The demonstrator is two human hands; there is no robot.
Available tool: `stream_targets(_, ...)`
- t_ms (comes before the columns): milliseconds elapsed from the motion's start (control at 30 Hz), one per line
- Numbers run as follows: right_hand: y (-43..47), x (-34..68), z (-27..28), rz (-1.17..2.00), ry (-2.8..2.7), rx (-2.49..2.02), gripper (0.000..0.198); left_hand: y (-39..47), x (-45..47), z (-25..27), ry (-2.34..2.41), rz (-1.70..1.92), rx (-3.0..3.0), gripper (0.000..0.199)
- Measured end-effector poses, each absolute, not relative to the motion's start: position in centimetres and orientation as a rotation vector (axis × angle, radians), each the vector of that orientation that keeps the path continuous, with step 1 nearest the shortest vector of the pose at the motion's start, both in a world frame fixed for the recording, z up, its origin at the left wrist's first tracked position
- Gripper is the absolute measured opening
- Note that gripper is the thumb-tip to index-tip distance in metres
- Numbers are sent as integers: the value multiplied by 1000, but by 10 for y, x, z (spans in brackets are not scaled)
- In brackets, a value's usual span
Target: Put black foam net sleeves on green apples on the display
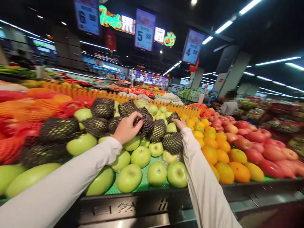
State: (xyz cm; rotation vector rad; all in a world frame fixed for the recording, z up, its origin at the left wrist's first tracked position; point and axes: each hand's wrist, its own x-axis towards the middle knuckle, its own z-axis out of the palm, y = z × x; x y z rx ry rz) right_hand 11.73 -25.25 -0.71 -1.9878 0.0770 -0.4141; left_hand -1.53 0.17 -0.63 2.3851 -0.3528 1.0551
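Note:
Across the middle of the fruit stand, my left hand (127, 129) curls its thumb and fingers against an apple in a black foam net (146, 122). The fruit inside that net is mostly covered. Farther right, my right hand (180, 124) reaches in with its fingers stretched out, touching the edge of a smaller netted apple (173, 117). Below it sits another netted apple (172, 142), close to my right wrist. Bare green apples (141, 156) lie in front of both hands. More black-netted fruit (96, 126) is heaped left of my left hand.
Oranges (223, 158) and pink-red apples (258, 145) fill the right side. Fruit in red and orange foam nets (30, 109) is piled at left. An orange divider (95, 93) runs behind. Price signs (144, 30) hang overhead. A person (229, 103) stands farther back right.

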Motion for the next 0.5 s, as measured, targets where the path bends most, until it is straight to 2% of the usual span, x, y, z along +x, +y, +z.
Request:
stream_targets(100, -254, 86, 14, -558, 119, -2021, 74, 2, -24, -6, -491, 936, 2435, 30)
stream_targets(167, -247, 54, 28, -794, 47, -2020, 63, -1, -30, -1, -480, 942, 2423, 28)
stream_targets(233, -232, 21, 34, -1244, -367, -1911, 46, -3, -35, 4, -393, 975, 2388, 29)
stream_targets(267, -221, 8, 34, -1350, -616, -1844, 39, -3, -36, 6, -344, 997, 2366, 30)
stream_targets(400, -177, -19, 14, -1288, -1452, -1810, 19, 4, -37, 10, -289, 1133, 2271, 41)
stream_targets(500, -160, -19, 0, -1127, -1611, -1892, 21, 8, -37, 9, -291, 1207, 2270, 43)
